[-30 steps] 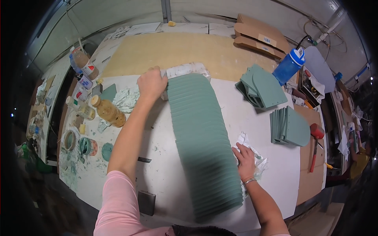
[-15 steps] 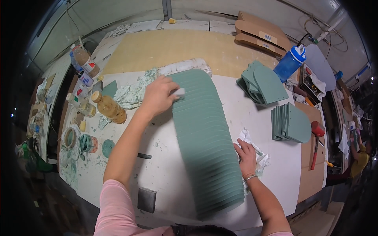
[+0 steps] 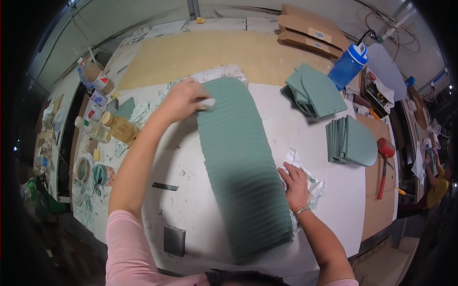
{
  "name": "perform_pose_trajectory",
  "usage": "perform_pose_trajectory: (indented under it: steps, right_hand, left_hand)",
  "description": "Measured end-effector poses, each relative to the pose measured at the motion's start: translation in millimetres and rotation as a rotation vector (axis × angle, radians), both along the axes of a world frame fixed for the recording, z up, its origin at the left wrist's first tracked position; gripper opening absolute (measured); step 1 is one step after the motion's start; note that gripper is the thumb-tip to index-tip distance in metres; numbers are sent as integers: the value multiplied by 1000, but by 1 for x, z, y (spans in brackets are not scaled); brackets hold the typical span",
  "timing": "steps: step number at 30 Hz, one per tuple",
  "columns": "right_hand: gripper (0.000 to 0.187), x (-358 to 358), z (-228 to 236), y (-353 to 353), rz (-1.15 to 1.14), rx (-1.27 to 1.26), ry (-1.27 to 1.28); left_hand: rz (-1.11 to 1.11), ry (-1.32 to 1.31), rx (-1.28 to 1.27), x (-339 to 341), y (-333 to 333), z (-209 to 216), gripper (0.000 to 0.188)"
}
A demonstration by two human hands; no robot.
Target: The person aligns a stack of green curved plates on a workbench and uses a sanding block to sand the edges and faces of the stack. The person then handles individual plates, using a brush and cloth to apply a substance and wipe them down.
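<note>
A long row of thin green panels [image 3: 238,143] with rounded ends stands packed together, running away from me across the white table. Near the row's far left edge, my left hand [image 3: 183,99] is closed round a small whitish block [image 3: 208,103] and presses it against the panels. The hand is slightly blurred. My right hand [image 3: 296,185] lies along the row's right side, fingers spread against the panel edges. Beneath and beside it is crumpled white paper [image 3: 315,188]. A dark grey block [image 3: 174,240] and a flat dark strip [image 3: 165,186] lie left of the row.
Two groups of green panels, one farther [image 3: 317,93] and one nearer [image 3: 353,143], stand at the right. Beyond them are a blue bottle [image 3: 347,66] and a red mallet [image 3: 385,148]. Bottles and jars [image 3: 119,127] crowd the left side. Cardboard [image 3: 312,31] sits at the back.
The whole view has shifted slightly, moving the row left and up in the picture. My left hand and its block stay near the far left edge; the right hand keeps its place beside the row.
</note>
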State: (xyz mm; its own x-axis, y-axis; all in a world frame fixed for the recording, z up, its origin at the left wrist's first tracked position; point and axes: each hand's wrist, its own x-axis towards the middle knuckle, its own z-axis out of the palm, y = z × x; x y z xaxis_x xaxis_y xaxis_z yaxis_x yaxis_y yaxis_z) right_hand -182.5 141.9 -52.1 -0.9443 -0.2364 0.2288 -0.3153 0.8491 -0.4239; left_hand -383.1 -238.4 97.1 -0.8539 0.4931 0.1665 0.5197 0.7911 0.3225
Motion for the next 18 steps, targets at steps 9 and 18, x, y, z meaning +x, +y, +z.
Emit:
perform_pose_trajectory:
  steps: [9, 18]
  right_hand:
    - [54, 3, -4, 3, -13, -24, 25]
    - [53, 2, -8, 5, -4, -9, 10]
  left_hand:
    - [-106, -21, -30, -7, -15, 2, 28]
    - [-368, -96, 49, 44, 33, 14, 28]
